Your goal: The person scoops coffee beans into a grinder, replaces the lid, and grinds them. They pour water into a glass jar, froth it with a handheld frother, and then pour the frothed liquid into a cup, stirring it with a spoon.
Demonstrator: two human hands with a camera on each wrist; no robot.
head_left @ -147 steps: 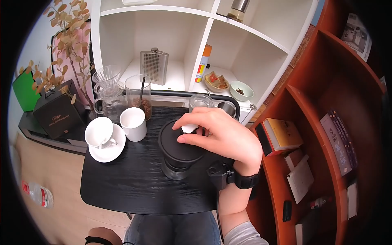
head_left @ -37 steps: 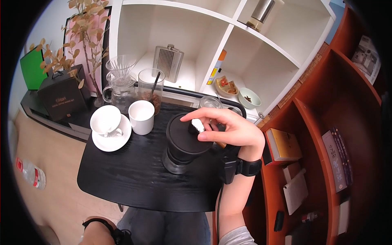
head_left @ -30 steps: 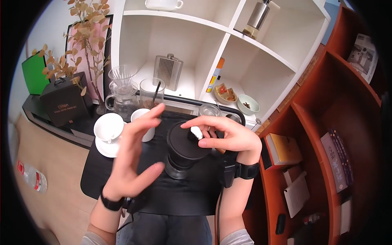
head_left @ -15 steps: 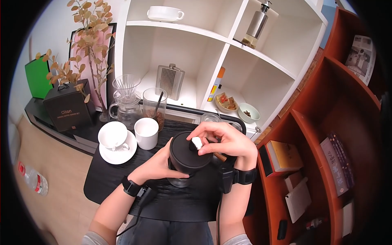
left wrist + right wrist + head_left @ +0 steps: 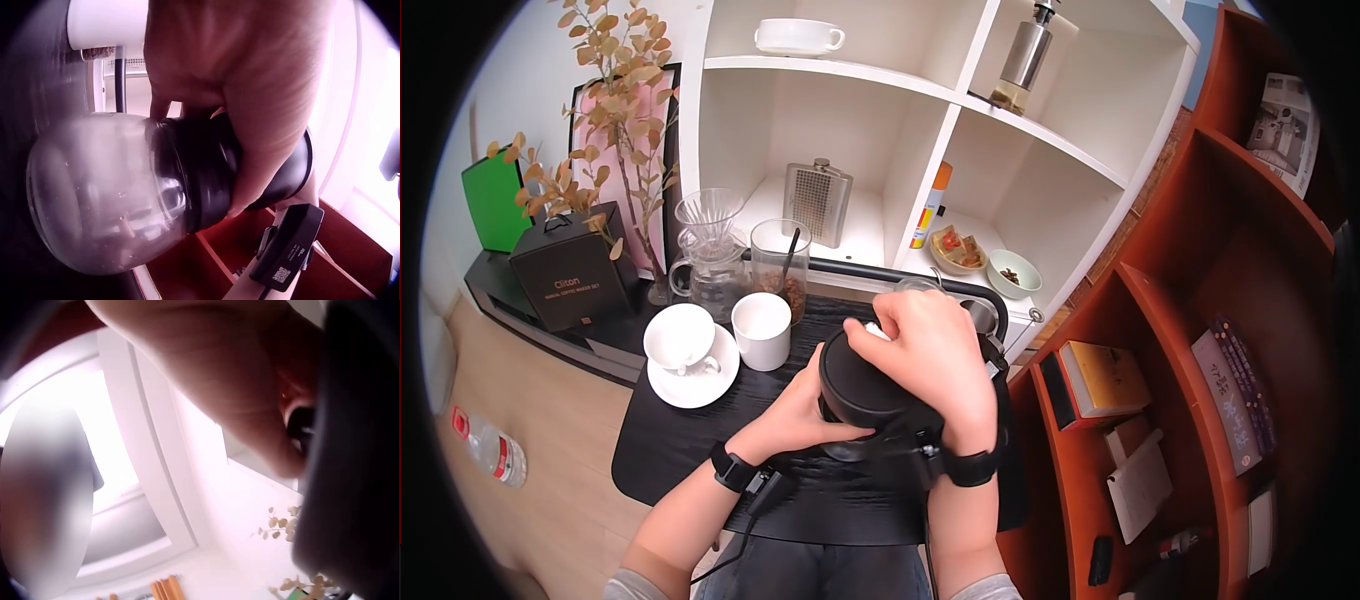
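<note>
A hand coffee grinder (image 5: 855, 385) with a black top and body stands on the black table (image 5: 700, 480). Its clear glass base (image 5: 106, 194) fills much of the left wrist view. My left hand (image 5: 795, 405) grips the black body from the left, thumb across the near side. Over the top, my right hand (image 5: 940, 350) holds the small knob, its back covering most of it; a bit of white (image 5: 876, 328) shows by the thumb. In the right wrist view, the thumb meets a small dark piece of the knob (image 5: 301, 422).
Left of the grinder are a white mug (image 5: 762, 335) and a white cup (image 5: 680, 340) on a saucer (image 5: 700, 388). Behind them stand a glass jar (image 5: 778, 260) with brown bits and a glass dripper (image 5: 708, 215). A black rail (image 5: 850, 268) edges the table's back.
My left hand has risen from beside my lap and taken hold of the grinder's body. My right hand, at the knob throughout, has since turned over the top, hiding more of it.
</note>
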